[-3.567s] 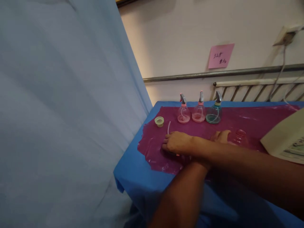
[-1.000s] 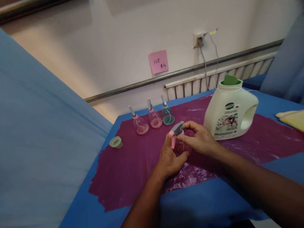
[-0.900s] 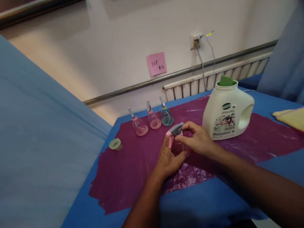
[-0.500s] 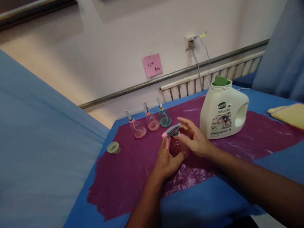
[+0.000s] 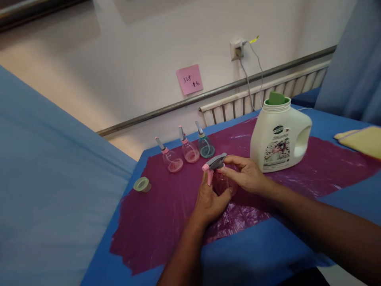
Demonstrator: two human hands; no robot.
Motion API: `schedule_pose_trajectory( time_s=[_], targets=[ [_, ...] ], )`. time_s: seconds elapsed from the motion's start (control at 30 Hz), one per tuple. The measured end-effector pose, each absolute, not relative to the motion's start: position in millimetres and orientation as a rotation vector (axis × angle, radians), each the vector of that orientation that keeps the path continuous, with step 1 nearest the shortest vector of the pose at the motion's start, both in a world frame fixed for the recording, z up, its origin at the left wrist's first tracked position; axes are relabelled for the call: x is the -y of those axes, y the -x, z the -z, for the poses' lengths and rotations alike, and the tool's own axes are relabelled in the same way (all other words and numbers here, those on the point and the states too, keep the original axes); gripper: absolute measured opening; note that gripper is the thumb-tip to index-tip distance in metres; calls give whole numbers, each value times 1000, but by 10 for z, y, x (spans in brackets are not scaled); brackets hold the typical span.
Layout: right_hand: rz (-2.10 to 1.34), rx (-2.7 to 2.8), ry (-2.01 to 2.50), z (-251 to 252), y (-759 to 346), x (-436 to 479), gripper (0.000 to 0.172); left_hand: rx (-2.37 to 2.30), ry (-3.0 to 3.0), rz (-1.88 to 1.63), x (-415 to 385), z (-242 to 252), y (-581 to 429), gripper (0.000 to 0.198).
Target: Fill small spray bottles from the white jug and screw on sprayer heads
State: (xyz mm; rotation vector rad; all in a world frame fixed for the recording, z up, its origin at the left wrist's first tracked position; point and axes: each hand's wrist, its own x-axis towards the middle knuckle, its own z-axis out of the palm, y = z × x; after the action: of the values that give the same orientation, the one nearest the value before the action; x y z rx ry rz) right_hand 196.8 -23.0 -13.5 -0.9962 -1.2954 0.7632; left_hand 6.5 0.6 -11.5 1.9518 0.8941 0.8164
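A small clear pink spray bottle [image 5: 222, 182] with a grey and pink trigger head [image 5: 214, 163] stands on the purple sheet [image 5: 166, 214]. My left hand [image 5: 210, 200] is wrapped round the bottle's body from the near side. My right hand [image 5: 245, 174] pinches the collar of the trigger head at the bottle's neck, fingers closed. Three more small spray bottles stand in a row behind: two pink ones [image 5: 171, 159] [image 5: 189, 151] and a teal one [image 5: 205, 146].
A large white detergent jug [image 5: 279, 135] with a green spout stands to the right of my hands. A pale green cap [image 5: 142, 184] lies at the sheet's left edge. A yellow cloth [image 5: 361, 140] lies far right. Blue cloth [image 5: 253, 254] covers the table; blue fabric hangs at left.
My right hand's fingers, spread open over the trigger head half a second ago, have closed on its collar again. My left hand keeps its hold on the bottle body.
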Motion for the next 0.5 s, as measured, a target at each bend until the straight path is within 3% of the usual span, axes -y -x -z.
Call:
schedule_pose_trajectory(
  time_s=[0.37, 0.5],
  targets=[
    [-852, 1090, 921, 235, -1805, 125, 48, -943, -2032, -834, -8, 57, -82, 73],
    [-945, 1056, 746, 197, -1827, 199, 69, -904, -2026, -824, -29, 98, -63, 76]
  ],
)
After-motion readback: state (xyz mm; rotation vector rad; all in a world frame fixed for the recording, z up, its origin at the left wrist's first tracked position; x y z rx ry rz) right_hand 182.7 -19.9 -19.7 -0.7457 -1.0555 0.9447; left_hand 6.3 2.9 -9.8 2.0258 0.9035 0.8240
